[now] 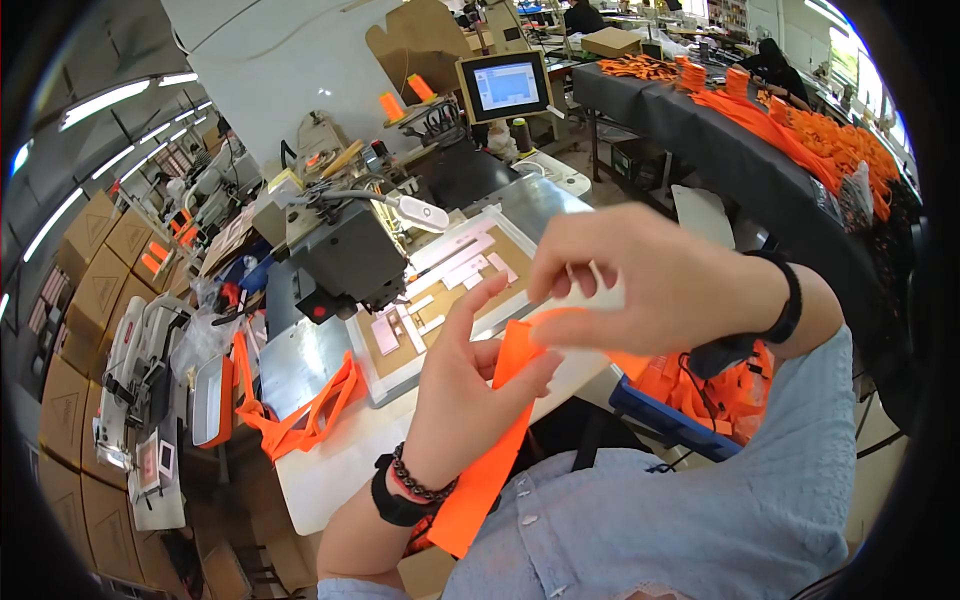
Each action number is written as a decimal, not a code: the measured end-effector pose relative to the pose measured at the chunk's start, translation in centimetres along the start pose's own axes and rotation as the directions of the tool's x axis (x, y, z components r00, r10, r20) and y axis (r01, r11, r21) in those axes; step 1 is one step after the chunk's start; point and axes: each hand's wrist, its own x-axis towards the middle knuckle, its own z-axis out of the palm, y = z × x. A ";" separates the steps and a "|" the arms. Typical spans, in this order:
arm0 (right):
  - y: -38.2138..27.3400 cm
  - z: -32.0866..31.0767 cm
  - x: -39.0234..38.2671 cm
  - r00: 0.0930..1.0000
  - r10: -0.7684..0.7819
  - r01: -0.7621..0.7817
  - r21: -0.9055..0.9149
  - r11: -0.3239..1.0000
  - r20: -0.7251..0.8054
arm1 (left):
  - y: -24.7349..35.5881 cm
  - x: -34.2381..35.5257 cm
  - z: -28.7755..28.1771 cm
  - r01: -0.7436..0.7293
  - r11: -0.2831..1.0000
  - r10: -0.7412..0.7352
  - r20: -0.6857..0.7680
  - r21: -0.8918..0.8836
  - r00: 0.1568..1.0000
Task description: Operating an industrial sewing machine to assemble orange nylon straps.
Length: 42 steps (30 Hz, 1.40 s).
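My left hand (465,385) grips a wide, flat orange fabric strip (482,490) between thumb and fingers, index finger raised. The strip's lower end hangs down in front of my shirt. At its top the strip folds over, and orange fabric passes to the right behind my right hand (645,280). That hand is slightly blurred; its fingers are bent and stand apart from the thumb, which lies along the strip's upper fold. Beyond both hands is a sewing machine's template frame (405,390), a brown board with pink and white pieces, below the black machine head (355,255).
Orange straps (305,415) lie on the table's left side. A blue crate (675,425) with orange pieces stands to the right. Behind the machine is a lit screen (505,87). A dark-covered table (690,110) at back right carries orange heaps. Cardboard boxes (85,400) are stacked left.
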 end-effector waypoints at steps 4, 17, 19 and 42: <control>1.3 2.8 1.4 0.999 -0.014 0.013 0.012 1.000 0.047 | -1.6 -0.4 0.1 -0.148 0.989 0.149 -0.058 0.023 0.987; 1.5 -1.5 2.4 0.928 0.171 -0.044 0.357 0.933 -0.331 | -7.8 -6.2 -3.9 -0.092 0.994 0.109 0.358 -0.066 0.927; 3.3 -2.8 3.0 0.951 0.203 -0.078 0.457 0.886 -0.231 | -9.3 -9.7 -5.3 0.120 0.962 0.010 0.472 -0.245 0.882; 23.4 3.9 3.4 0.927 -0.062 0.090 -0.058 0.994 0.371 | -8.0 -8.5 -17.2 -0.007 0.343 -0.049 0.025 0.939 0.998</control>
